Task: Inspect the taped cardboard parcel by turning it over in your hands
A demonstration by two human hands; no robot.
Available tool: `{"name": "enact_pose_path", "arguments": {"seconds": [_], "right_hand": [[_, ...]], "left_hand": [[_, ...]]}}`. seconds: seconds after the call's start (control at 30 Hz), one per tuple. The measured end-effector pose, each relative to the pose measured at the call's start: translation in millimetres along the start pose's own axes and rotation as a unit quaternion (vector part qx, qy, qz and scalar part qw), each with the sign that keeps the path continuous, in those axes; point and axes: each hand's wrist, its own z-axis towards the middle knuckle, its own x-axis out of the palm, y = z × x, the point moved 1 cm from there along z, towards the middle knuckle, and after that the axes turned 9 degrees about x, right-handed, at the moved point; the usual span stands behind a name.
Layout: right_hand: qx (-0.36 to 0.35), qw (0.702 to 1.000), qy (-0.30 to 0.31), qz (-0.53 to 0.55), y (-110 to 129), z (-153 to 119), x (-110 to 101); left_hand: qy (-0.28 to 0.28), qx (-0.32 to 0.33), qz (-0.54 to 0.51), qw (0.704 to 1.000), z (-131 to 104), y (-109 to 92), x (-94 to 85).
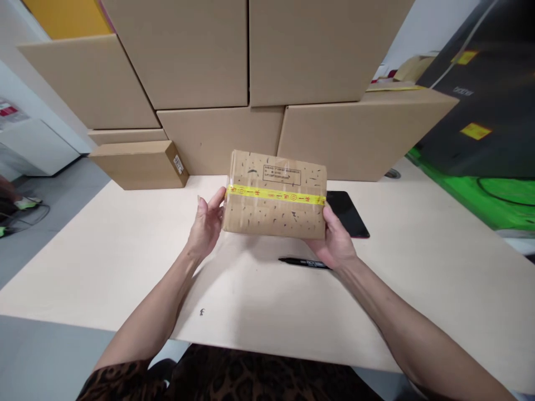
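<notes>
Between my two hands I hold a small brown cardboard box (276,218), raised above the table and tilted so its broad face turns toward me. Yellow tape with red print runs across that face, which also bears a printed label frame and many black marks. My left hand (205,225) grips the box's left end, thumb up and fingers partly behind it. At the right end, my right hand (336,236) has its thumb on the edge and its fingers underneath. A black marker pen (303,262) lies on the table, its right end by my right wrist.
A black tablet or phone (349,214) lies behind my right hand. Large cardboard boxes (200,55) are stacked along the back of the pale table (75,267). A flatter box (134,166) stands at back left. Green material (493,200) and a dark machine (493,100) are beyond the right edge.
</notes>
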Motion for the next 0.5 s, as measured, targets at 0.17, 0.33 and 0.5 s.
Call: {"name": "enact_pose_path", "arguments": {"seconds": [0.17, 0.33, 0.5], "right_hand": [[-0.008, 0.999, -0.038, 0.030, -5, 8, -5], [0.010, 0.999, -0.036, 0.028, -8, 10, -9], [0.010, 1.000, -0.024, 0.010, -11, 16, -19]], "left_hand": [[0.040, 0.029, -0.010, 0.999, -9, -7, 5.0], [0.108, 0.010, -0.013, 0.994, -20, -12, 15.8], [0.141, -0.010, -0.008, 0.990, -24, -12, 18.3]]}}
